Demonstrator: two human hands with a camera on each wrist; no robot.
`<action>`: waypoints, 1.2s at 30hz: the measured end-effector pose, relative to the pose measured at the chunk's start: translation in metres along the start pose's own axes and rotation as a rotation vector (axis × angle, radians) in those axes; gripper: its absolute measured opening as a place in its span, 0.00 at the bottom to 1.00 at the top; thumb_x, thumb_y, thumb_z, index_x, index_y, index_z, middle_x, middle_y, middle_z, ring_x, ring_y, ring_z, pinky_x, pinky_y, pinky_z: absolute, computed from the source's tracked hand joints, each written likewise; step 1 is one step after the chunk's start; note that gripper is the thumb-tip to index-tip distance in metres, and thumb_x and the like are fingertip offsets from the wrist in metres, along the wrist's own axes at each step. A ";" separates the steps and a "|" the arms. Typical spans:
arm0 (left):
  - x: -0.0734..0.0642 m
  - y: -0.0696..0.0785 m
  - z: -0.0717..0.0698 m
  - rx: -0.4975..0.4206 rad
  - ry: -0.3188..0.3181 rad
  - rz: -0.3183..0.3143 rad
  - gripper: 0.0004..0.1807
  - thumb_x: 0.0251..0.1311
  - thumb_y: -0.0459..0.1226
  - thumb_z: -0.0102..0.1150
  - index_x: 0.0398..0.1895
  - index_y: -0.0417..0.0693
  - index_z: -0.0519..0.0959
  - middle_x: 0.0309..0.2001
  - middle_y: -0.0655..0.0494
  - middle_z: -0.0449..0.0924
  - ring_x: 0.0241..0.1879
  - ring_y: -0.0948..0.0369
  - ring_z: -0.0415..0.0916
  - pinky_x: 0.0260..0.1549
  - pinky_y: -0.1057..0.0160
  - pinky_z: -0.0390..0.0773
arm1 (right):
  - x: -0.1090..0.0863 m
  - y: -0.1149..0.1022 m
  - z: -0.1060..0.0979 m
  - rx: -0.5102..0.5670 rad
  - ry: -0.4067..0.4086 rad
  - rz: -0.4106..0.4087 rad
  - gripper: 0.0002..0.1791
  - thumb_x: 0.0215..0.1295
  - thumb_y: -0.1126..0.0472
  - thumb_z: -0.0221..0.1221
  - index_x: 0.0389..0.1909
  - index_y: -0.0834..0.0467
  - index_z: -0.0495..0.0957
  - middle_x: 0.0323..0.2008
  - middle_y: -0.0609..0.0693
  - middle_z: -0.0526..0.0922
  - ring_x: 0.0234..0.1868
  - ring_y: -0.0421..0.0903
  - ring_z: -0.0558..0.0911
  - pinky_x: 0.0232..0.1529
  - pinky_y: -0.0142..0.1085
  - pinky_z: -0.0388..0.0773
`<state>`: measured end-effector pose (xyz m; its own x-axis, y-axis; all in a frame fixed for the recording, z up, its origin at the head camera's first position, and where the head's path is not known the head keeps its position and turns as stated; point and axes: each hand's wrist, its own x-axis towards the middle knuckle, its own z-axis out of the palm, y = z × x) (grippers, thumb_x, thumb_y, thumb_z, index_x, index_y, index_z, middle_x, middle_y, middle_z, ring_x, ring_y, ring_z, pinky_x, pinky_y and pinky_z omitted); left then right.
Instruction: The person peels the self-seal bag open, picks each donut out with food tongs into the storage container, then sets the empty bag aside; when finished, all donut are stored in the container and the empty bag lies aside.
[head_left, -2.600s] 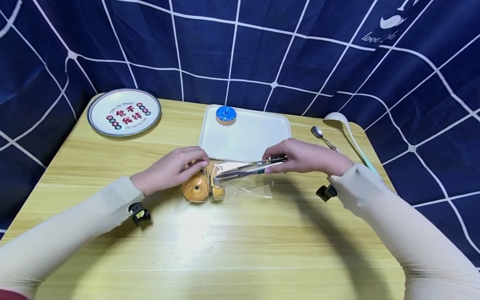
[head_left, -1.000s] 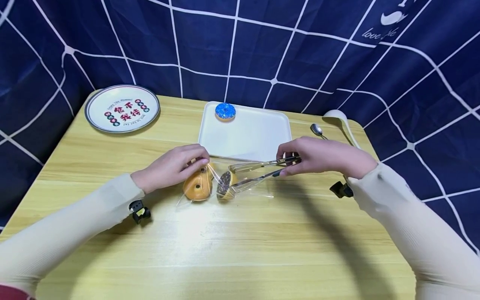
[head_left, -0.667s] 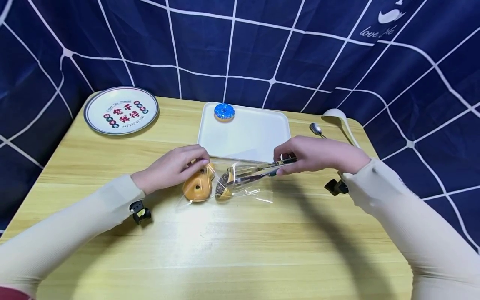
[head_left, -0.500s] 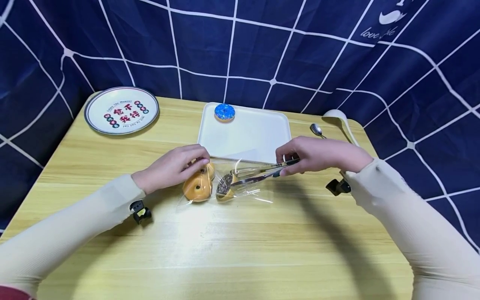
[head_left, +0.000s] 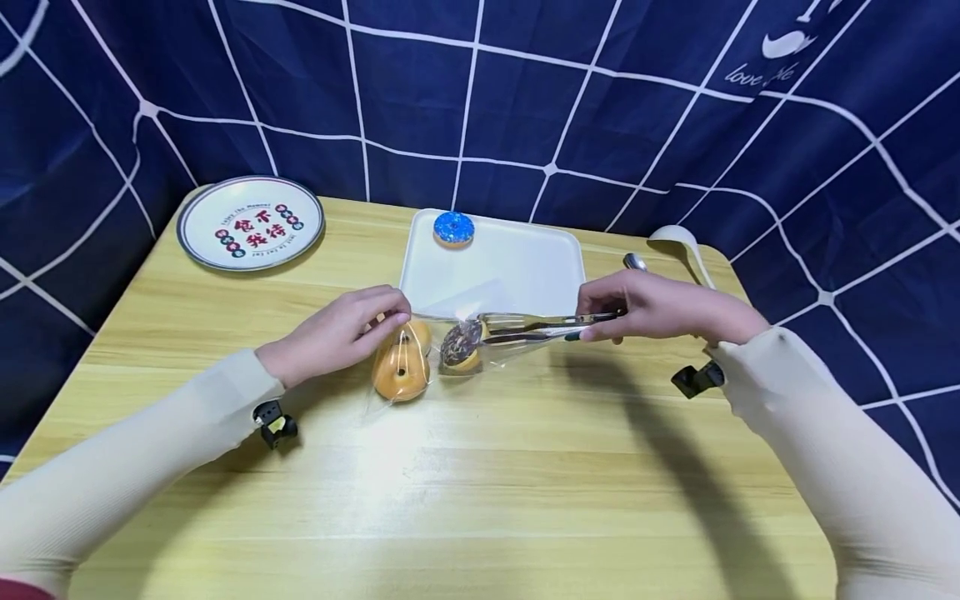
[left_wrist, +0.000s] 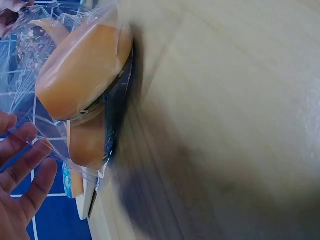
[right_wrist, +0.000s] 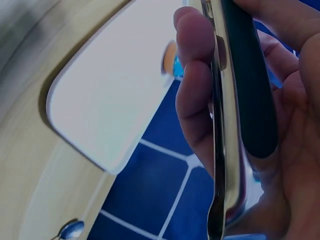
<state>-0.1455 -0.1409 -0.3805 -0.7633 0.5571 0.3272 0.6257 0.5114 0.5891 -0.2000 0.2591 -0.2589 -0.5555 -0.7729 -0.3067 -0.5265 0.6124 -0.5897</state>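
My left hand (head_left: 341, 333) pinches the edge of a clear plastic bag (head_left: 366, 402) between thumb and fingers. Inside the bag lie two plain-backed toy doughnuts (head_left: 400, 373), one partly behind the other; the left wrist view shows the nearer doughnut (left_wrist: 85, 70) through the film. My right hand (head_left: 645, 307) grips metal tongs (head_left: 536, 323) with dark green handle pads (right_wrist: 252, 85). The tong tips reach into the bag's mouth at a chocolate-topped doughnut with sprinkles (head_left: 461, 346), tilted on its side. It sits to the right of the plain-backed pair.
Behind the bag is a white rectangular tray (head_left: 525, 258) bearing a blue-iced doughnut (head_left: 453, 228). A round printed plate (head_left: 251, 223) stands at the back left. A spoon (head_left: 634, 262) and a white ladle (head_left: 678, 237) lie at the right, the ladle partly behind the right arm.
The tongs have opened and then narrowed at the chocolate doughnut, which has turned to show its dark top. Over the last half second, my right hand has shifted right and slightly back; the left keeps its hold.
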 end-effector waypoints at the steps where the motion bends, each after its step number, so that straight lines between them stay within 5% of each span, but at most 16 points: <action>1: 0.000 -0.001 0.000 -0.003 0.002 -0.001 0.08 0.79 0.35 0.52 0.45 0.45 0.81 0.40 0.57 0.83 0.37 0.63 0.75 0.41 0.60 0.80 | -0.003 0.002 -0.001 0.010 0.012 0.005 0.06 0.70 0.59 0.68 0.35 0.51 0.80 0.24 0.44 0.78 0.24 0.37 0.76 0.27 0.33 0.77; 11: -0.001 -0.003 0.000 -0.012 0.017 -0.045 0.08 0.80 0.35 0.51 0.46 0.43 0.81 0.39 0.54 0.82 0.38 0.61 0.74 0.41 0.59 0.79 | -0.039 0.003 -0.027 0.038 0.121 0.146 0.03 0.73 0.60 0.65 0.43 0.52 0.81 0.27 0.50 0.81 0.19 0.42 0.76 0.18 0.37 0.75; 15: 0.000 -0.003 0.000 -0.011 0.020 -0.060 0.08 0.80 0.35 0.51 0.46 0.43 0.80 0.39 0.53 0.82 0.38 0.61 0.74 0.41 0.59 0.79 | -0.056 0.005 -0.041 0.078 0.168 0.145 0.05 0.74 0.65 0.63 0.47 0.57 0.80 0.26 0.52 0.82 0.24 0.47 0.81 0.26 0.38 0.80; 20: -0.001 -0.003 0.000 -0.018 0.015 -0.060 0.08 0.80 0.35 0.51 0.47 0.44 0.81 0.39 0.55 0.81 0.38 0.61 0.74 0.41 0.59 0.78 | -0.066 0.014 -0.053 0.079 0.292 0.236 0.07 0.74 0.66 0.63 0.49 0.59 0.81 0.32 0.50 0.87 0.33 0.47 0.85 0.36 0.33 0.82; 24: -0.001 -0.004 0.000 -0.022 0.017 -0.040 0.08 0.80 0.35 0.52 0.47 0.45 0.81 0.39 0.56 0.81 0.38 0.62 0.74 0.41 0.60 0.78 | -0.060 0.031 -0.054 0.107 0.397 0.281 0.08 0.72 0.65 0.64 0.49 0.60 0.80 0.32 0.46 0.88 0.33 0.44 0.86 0.37 0.29 0.82; 32: -0.002 -0.005 -0.002 -0.029 0.027 -0.006 0.08 0.79 0.34 0.53 0.47 0.45 0.82 0.41 0.57 0.83 0.39 0.62 0.76 0.43 0.59 0.80 | -0.021 0.088 -0.031 0.253 0.545 0.192 0.06 0.71 0.68 0.65 0.45 0.65 0.79 0.28 0.40 0.88 0.27 0.38 0.84 0.32 0.28 0.82; 36: -0.001 -0.005 -0.002 -0.050 0.017 0.006 0.08 0.79 0.34 0.53 0.47 0.44 0.82 0.42 0.56 0.84 0.40 0.62 0.76 0.45 0.58 0.81 | -0.002 0.110 -0.017 0.262 0.597 0.214 0.09 0.72 0.66 0.65 0.45 0.68 0.77 0.27 0.37 0.86 0.26 0.38 0.83 0.30 0.28 0.80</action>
<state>-0.1477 -0.1455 -0.3820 -0.7625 0.5486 0.3430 0.6218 0.4746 0.6230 -0.2679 0.3314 -0.3100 -0.9293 -0.3689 -0.0164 -0.2342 0.6232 -0.7462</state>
